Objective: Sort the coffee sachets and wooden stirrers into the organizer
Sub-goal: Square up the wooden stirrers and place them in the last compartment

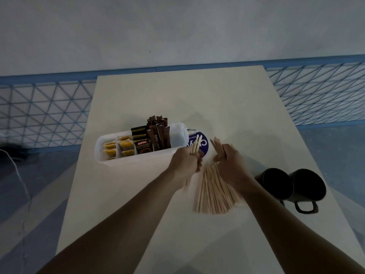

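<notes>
Head view, looking down over two bare forearms onto a pale surface, with blue mesh fencing to either side and a grey wall beyond. Left of centre on it, a long white organizer lying crosswise and divided into compartments: yellow sachets in the two at the left end, black Kopiko sachets standing upright next along, brown stick sachets upright beside those and rising above the rim. At the right edge of the surface, two dark mugs side by side, handles toward the camera. Between the forearms, a fan of loose wooden stirrers lying flat, nearer the camera than the organizer. Just beyond the organizer's right end, a purple packet with white lettering, flat and partly hidden by the hands. In front of it, left hand curled round a bundle of stirrers, tips up and tilted, close to the organizer's right end but not in it. Right hand at the head of the fan, fingers closed on a few more stirrers sticking up past the knuckles.
</notes>
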Demonstrator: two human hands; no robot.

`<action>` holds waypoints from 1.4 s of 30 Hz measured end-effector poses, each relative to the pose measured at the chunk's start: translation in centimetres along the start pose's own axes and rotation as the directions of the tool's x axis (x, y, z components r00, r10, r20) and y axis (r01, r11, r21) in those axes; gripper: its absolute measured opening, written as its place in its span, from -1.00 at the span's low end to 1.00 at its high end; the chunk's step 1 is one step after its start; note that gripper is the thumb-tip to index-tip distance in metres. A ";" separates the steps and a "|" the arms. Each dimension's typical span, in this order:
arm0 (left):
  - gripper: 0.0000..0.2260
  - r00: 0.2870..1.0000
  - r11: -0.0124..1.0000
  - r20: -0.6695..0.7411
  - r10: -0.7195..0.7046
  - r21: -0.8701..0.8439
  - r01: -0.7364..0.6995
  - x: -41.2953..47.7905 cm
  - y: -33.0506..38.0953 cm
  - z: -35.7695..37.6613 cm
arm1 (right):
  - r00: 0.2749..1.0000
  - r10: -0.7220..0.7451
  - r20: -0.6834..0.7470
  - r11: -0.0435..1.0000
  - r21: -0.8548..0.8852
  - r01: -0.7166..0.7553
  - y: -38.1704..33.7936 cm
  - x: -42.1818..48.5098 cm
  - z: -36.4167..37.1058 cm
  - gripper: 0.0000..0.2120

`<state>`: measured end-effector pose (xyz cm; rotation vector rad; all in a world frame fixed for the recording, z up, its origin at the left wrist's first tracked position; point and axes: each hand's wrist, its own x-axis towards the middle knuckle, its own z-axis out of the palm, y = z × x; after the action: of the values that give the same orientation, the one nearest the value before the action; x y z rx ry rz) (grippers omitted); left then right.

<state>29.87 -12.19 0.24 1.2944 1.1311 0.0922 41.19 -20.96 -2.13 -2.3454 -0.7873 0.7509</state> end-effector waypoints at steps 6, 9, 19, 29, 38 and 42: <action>-0.80 0.973 0.975 -0.174 0.150 -0.136 -0.175 1.3 4.2 -5.2 | 0.992 -0.074 0.104 0.943 0.331 0.035 -7.2 2.6 0.8 -0.78; -0.80 0.953 0.962 -0.239 0.186 -0.155 -0.226 1.5 4.9 -5.5 | 0.991 -0.067 0.113 0.898 0.440 0.011 -8.1 3.0 0.8 -0.72; -0.82 0.839 0.925 -0.452 0.303 -0.073 -0.373 3.7 6.2 -6.9 | 0.994 -0.107 -0.003 0.780 0.620 0.086 -12.6 6.2 2.6 -0.75; -0.80 0.805 0.927 -0.465 0.368 0.119 -0.355 6.3 5.0 -6.8 | 0.994 -0.112 0.015 0.713 0.697 0.070 -12.6 8.1 5.0 -0.72; -0.88 0.765 0.924 -0.526 0.372 0.287 -0.252 7.7 4.6 -7.2 | 0.987 -0.153 0.040 0.837 0.536 0.108 -11.6 7.8 6.2 -0.87; -0.82 0.751 0.914 -0.522 0.404 0.267 -0.306 7.4 4.7 -7.0 | 0.981 -0.192 0.031 0.875 0.459 0.156 -11.3 7.9 6.5 -0.84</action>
<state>31.11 -1.04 0.46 1.6864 1.3957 0.7325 38.28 -6.00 -1.94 -1.8094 -0.7479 0.8454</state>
